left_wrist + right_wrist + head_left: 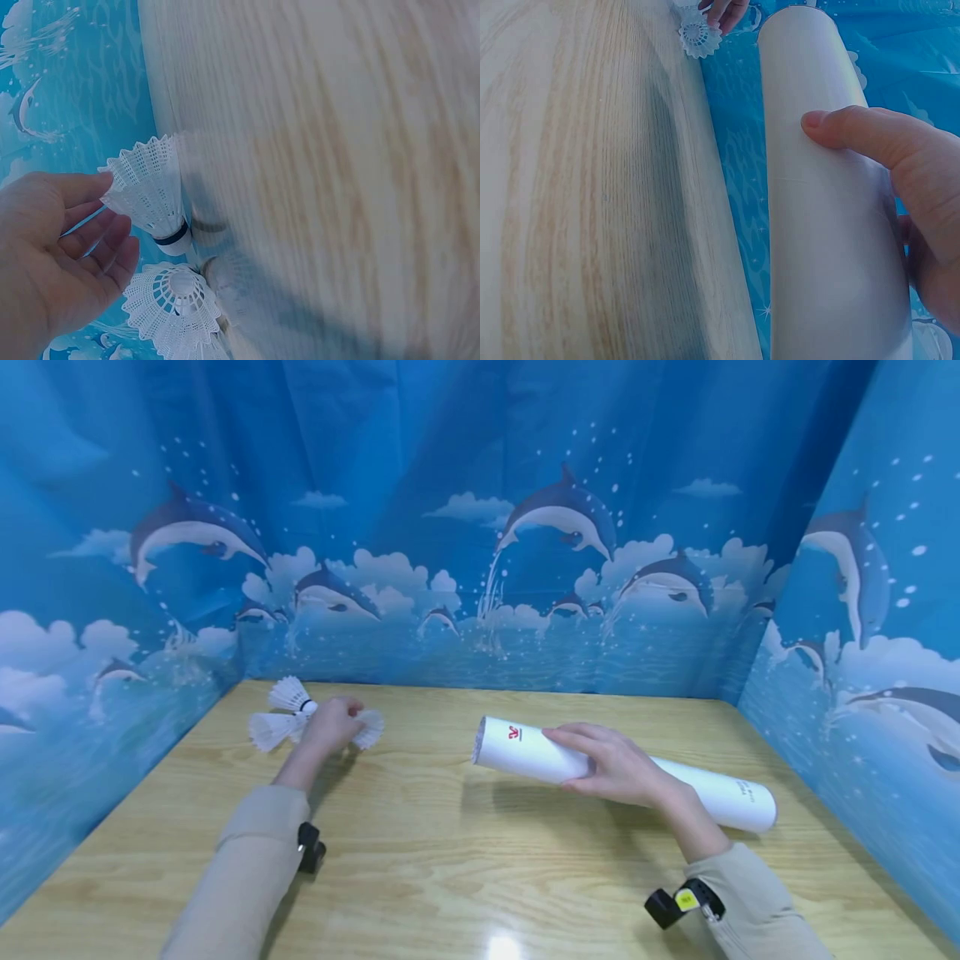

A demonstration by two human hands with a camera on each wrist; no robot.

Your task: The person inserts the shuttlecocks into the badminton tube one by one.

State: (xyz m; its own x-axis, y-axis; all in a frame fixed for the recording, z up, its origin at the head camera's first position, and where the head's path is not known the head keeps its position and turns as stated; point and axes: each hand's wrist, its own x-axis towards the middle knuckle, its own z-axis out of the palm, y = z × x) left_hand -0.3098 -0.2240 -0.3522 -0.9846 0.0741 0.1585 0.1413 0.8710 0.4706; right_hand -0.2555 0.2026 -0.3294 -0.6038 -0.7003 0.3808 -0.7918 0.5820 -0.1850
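Beige-sleeved right grip (pixel 621 768) holds smooth white tube (pixel 528 752).

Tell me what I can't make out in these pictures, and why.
Head: the lettering near the right-hand end of the white tube, too small to read.
Head: part of the tube's middle, hidden by the right hand.
Left wrist: the lowest shuttlecock, cut off by the bottom edge.
Right wrist: the tube's near end, cut off by the bottom edge.

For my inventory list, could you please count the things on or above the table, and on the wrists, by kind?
Shuttlecocks: at least 3 (overlap may hide more)
White tube: 1
Black wrist devices: 2
Total: at least 6
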